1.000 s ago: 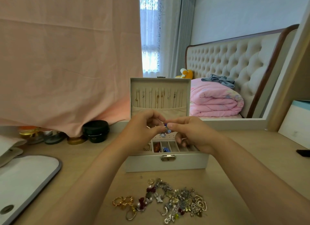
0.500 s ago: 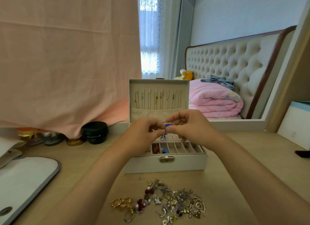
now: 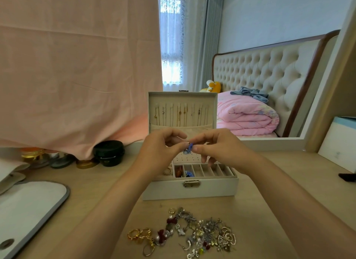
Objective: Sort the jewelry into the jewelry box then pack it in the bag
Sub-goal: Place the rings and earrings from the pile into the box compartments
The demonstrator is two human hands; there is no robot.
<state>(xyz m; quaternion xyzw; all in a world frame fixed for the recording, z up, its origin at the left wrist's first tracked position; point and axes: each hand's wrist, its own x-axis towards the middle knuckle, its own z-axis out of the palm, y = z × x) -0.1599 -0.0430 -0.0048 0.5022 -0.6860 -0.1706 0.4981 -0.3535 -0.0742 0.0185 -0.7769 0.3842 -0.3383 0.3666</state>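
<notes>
The white jewelry box (image 3: 192, 190) stands open in the middle of the table, with its lid (image 3: 183, 98) straight up at the far side. Thin necklaces (image 3: 179, 114) hang in a row inside the lid. A red piece (image 3: 178, 171) and a blue piece (image 3: 189, 174) sit in the left slots. The left hand (image 3: 159, 152) and right hand (image 3: 221, 150) pinch a small blue earring (image 3: 188, 149) above the box. A pile of loose jewelry (image 3: 192, 233) lies just near the box.

Head view, forward and down (close), desk (image 3: 269, 181)
</notes>
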